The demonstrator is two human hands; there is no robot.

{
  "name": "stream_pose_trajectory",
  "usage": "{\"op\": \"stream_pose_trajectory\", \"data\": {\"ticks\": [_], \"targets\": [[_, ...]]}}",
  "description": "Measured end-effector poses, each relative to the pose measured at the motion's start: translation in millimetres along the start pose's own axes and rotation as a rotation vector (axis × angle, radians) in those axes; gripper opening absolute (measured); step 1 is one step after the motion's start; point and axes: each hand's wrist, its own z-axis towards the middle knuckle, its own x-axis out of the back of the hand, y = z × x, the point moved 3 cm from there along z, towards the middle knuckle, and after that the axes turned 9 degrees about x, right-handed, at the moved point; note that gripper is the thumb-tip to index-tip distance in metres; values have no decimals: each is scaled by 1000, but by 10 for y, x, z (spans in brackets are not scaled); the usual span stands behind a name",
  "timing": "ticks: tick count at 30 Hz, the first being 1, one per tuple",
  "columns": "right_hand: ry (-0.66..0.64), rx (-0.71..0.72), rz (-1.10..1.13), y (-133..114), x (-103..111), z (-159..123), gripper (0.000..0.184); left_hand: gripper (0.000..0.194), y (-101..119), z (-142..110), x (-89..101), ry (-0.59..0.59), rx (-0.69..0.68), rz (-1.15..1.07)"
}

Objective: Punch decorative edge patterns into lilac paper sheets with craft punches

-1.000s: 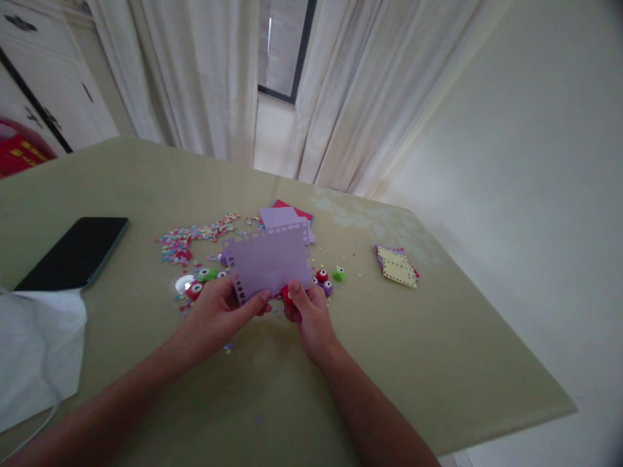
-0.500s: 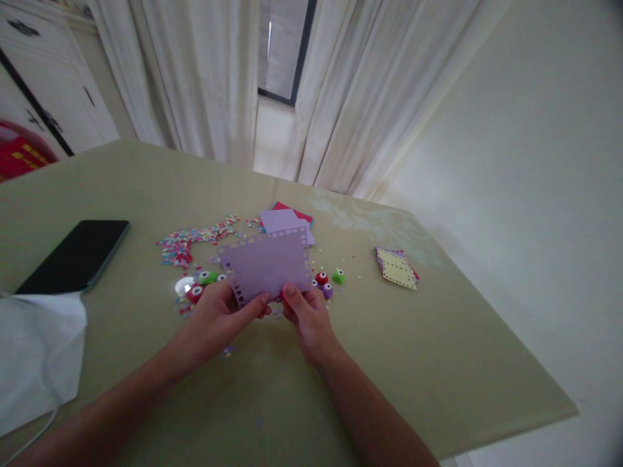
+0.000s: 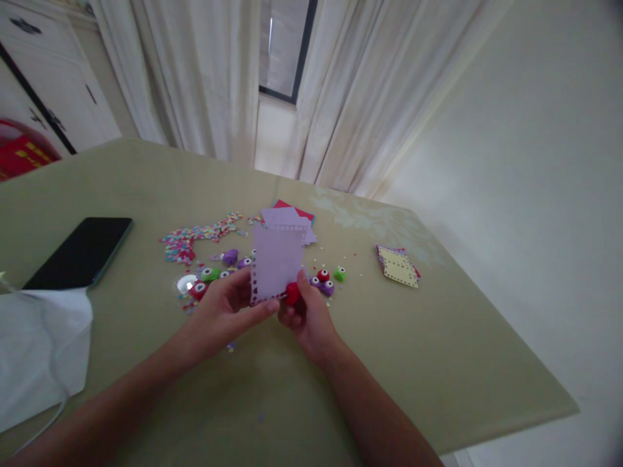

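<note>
A lilac paper card (image 3: 277, 259) with small holes punched along its edges stands upright above the table. My left hand (image 3: 224, 311) pinches its lower left part between thumb and fingers. At the lower right corner my right hand (image 3: 309, 318) is closed around a small red craft punch (image 3: 292, 294), which meets the card's edge. Just right of that hand sit a red punch with eyes (image 3: 323, 275), a purple one (image 3: 328, 288) and a green one (image 3: 339, 274). More lie left of the card, among them a green punch (image 3: 209, 274) and a red punch (image 3: 197, 290).
Confetti (image 3: 185, 241) is scattered behind my left hand. Loose lilac sheets (image 3: 282, 215) lie on a red one at the back. A stack of punched cards (image 3: 398, 267) rests to the right. A phone (image 3: 80, 253) and white cloth or paper (image 3: 43, 357) with a cable are at left.
The lilac card has been turned from wide to tall, so a different edge faces down. The red punch in my right hand shows more plainly at its lower right corner.
</note>
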Motion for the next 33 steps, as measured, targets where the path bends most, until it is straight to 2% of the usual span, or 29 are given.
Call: {"op": "stream_pose_trajectory", "data": {"ticks": [3, 8, 13, 23, 29, 33], "targets": [[-59, -58, 39, -3, -17, -4, 66, 45, -58, 0, 28, -18, -41, 40], [-166, -120, 47, -14, -67, -21, 70, 33, -33, -14, 54, 49, -134, 193], [-150, -114, 77, -20, -88, -46, 63, 27, 3, -27, 36, 67, -184, 312], [-145, -144, 20, 30, -34, -54, 37, 18, 51, -45, 7, 94, -283, 366], [-200, -182, -11, 32, -22, -80, 40, 11, 86, -79, -8, 129, -331, 382], [-211, -171, -16, 11, -63, -94, 36, 10, 100, -86, -23, 155, -334, 372]]}}
